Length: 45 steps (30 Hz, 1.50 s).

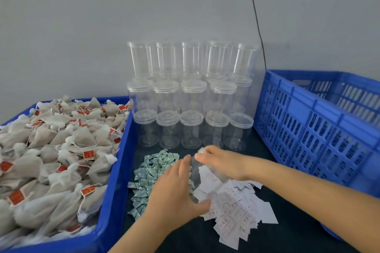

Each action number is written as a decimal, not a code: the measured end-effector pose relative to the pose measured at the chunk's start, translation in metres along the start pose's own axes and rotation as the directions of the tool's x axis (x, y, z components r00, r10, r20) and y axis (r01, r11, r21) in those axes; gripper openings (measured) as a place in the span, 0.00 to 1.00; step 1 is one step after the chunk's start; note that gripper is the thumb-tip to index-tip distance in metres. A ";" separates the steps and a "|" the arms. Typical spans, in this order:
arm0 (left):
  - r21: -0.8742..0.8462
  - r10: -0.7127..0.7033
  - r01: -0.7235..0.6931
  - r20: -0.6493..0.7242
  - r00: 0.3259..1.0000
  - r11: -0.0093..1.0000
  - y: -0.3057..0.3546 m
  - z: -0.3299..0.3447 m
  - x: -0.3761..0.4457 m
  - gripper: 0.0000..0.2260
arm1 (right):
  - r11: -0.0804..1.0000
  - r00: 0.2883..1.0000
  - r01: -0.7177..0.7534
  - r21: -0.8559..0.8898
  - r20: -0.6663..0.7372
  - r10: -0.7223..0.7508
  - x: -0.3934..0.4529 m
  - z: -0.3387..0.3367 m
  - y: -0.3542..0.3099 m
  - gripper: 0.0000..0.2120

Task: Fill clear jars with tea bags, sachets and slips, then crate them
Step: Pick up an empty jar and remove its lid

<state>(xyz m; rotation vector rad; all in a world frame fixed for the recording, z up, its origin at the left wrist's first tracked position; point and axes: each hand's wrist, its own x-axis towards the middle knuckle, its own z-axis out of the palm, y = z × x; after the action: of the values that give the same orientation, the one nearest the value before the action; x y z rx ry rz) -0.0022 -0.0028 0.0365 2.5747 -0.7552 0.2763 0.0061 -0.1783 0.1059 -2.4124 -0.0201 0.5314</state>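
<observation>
My left hand (174,189) grips a clear jar (195,172) that lies tilted low over the dark table, fingers over its top and thumb under it. My right hand (224,163) is at the jar's far end and pinches a small white crumpled tea bag (202,150), which is blurred. Green-white sachets (152,172) lie in a heap to the left of my hands. White paper slips (236,205) are spread under and to the right of them. A blue tray (115,191) at the left is heaped with tea bags (51,150).
Empty lidded clear jars (191,96) stand stacked three rows high against the grey wall behind my hands. A tall blue slatted crate (312,129) stands at the right. A black cable (256,16) runs down the wall.
</observation>
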 end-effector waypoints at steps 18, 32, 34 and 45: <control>-0.446 -0.031 0.047 0.043 0.999 0.894 -0.013 0.004 0.011 0.38 | 0.992 0.977 0.124 0.032 0.172 -0.128 0.009 -0.047 0.001 0.57; 0.024 0.050 -0.047 -0.151 0.987 0.999 -0.017 0.010 0.005 0.43 | 0.961 0.957 0.261 -0.088 0.151 -0.247 0.016 -0.036 0.012 0.34; -0.092 0.023 -0.033 -0.111 0.994 0.995 -0.018 0.010 0.007 0.45 | 0.939 0.937 0.328 -0.103 0.158 -0.311 0.014 -0.038 0.014 0.36; -0.682 0.024 0.137 0.222 0.975 0.719 -0.017 -0.006 0.008 0.36 | 0.920 0.873 0.392 -0.015 0.322 -0.367 -0.003 -0.048 0.017 0.50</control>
<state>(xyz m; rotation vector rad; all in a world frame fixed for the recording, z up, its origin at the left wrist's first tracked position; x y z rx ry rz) 0.0131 0.0087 0.0378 1.9004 -0.6800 -0.2806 0.0193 -0.2212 0.1302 -2.2885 -0.6537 0.7292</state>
